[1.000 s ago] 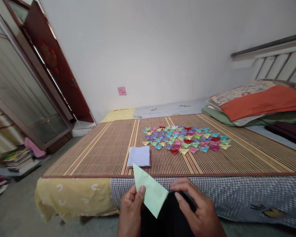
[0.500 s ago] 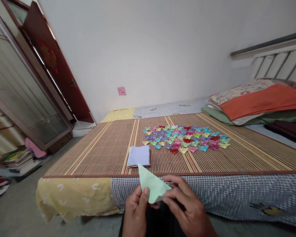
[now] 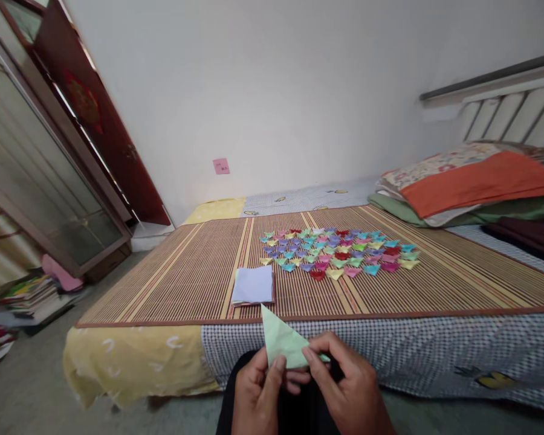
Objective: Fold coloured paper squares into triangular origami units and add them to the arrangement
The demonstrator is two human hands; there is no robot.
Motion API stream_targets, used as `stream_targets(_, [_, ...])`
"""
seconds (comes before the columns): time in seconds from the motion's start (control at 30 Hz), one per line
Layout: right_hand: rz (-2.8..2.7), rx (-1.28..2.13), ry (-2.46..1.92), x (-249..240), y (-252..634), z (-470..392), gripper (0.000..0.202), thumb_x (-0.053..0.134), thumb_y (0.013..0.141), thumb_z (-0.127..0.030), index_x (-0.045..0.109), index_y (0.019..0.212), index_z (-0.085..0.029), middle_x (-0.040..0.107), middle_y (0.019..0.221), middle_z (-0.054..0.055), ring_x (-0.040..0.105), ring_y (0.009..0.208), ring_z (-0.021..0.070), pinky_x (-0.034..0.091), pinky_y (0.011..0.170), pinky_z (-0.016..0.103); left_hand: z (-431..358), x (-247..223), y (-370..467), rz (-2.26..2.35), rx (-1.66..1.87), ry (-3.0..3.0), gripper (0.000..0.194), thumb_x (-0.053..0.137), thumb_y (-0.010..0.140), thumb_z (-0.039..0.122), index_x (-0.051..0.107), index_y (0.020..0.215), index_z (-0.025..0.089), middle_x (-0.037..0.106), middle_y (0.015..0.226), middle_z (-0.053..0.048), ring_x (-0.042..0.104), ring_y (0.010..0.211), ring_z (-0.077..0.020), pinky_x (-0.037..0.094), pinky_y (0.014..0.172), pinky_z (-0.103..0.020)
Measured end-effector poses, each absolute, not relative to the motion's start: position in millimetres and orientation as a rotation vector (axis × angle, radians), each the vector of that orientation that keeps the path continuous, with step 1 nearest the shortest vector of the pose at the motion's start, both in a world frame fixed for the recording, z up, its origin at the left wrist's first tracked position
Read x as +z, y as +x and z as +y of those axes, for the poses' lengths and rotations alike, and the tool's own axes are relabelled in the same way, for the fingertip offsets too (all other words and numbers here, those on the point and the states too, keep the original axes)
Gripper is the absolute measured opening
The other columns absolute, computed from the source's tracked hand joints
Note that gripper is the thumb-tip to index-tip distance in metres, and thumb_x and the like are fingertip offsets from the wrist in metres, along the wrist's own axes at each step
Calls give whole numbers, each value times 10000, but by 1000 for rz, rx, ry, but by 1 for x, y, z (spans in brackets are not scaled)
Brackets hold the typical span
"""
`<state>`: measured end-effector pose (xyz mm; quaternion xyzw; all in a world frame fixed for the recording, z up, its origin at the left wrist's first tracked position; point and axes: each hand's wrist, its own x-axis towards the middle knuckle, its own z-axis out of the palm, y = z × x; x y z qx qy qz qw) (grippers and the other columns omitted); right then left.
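Observation:
A light green sheet of paper [image 3: 281,338], folded into a triangle, is held in front of the bed's edge, one sharp corner pointing up. My left hand [image 3: 260,386] pinches its lower left part, thumb on the front face and fingers behind. On the right side, my right hand [image 3: 344,374] grips the paper between thumb and index finger, and a narrow tip sticks out past them. Just beyond the paper lies a stack of square paper sheets [image 3: 254,285], pale lilac on top. Farther back, rows of small folded paper pieces [image 3: 335,251] in many colours cover part of the mat.
A striped bamboo mat [image 3: 172,272] covers the bed, over a yellow and checked sheet [image 3: 136,356]. Folded bedding with an orange band [image 3: 480,184] is piled at the right. A pink note [image 3: 221,166] is on the wall. Books [image 3: 29,293] are stacked at the left.
My right thumb and index finger have closed on the triangle's right side, where the fingers were more spread before. The paper and both hands have shifted slightly right, and the view has moved a little.

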<state>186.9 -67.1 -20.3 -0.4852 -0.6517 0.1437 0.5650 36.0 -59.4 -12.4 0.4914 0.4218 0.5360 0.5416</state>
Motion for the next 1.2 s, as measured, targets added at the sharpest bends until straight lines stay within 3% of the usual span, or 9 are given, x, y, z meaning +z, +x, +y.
stream_targets(0.23, [-1477,367,-1165,-26,186,-68,160,620,978,-279,647,830,-223,703,711,-5,692,623,155,534,617,208,-60,-14,36,956,1249,1077,426,781,818,527,799,885,107,797,735,-137,726,599,-232,534,536,-269])
stream_targets(0.33, [-1352,569,-1130,-25,185,-67,94,629,965,-311,651,965,-219,710,727,1,700,641,170,550,630,233,-61,-14,35,979,1265,1096,447,775,814,554,795,841,109,782,689,-131,721,589,-230,509,509,-254])
stream_targets(0.43, [-1225,952,-1005,-19,183,-65,314,728,875,-362,628,1122,-195,721,767,11,705,679,193,560,623,260,-61,-14,34,1011,1282,1133,458,755,824,577,778,806,120,765,651,-108,700,558,-208,497,499,-241])
stream_targets(0.5, [-1224,1194,-921,-15,181,-64,272,781,819,-383,656,958,-186,714,724,14,686,662,192,540,607,261,-61,-14,33,1025,1272,1151,459,750,825,583,758,772,128,743,603,-86,670,511,-185,484,487,-233])
stream_targets(0.6, [-1230,1298,-901,-12,179,-64,301,734,866,-421,589,728,-196,654,593,-12,615,567,158,492,573,248,-60,-17,33,1040,1228,1172,470,739,831,592,744,742,130,715,549,-71,632,473,-160,445,471,-216])
stream_targets(0.7, [-1194,1299,-951,-11,183,-65,328,683,901,-455,577,719,-203,605,549,-32,574,525,148,468,550,248,-62,-19,32,1033,1181,1218,465,742,836,581,761,759,122,723,560,-85,642,498,-159,421,482,-209])
stream_targets(0.9, [-1054,1348,-847,-12,179,-63,316,798,781,-472,656,840,-197,634,650,-26,544,543,131,457,541,234,-66,-21,33,1025,1217,1163,491,746,819,610,743,728,127,707,495,-85,628,438,-162,372,442,-207])
stream_targets(1.03, [-1133,1491,-745,-13,164,-61,376,692,868,-547,642,748,-194,511,481,-54,459,422,125,462,521,272,-66,-23,35,1042,1224,1137,518,734,811,643,747,699,137,663,428,-58,565,381,-138,337,419,-207])
stream_targets(1.2, [-1115,1145,-1006,-12,178,-57,380,762,810,-539,687,762,-170,551,587,-23,485,539,139,433,533,251,-69,-32,35,1050,1134,1125,588,689,798,717,727,684,141,684,432,-90,540,351,-125,309,425,-205])
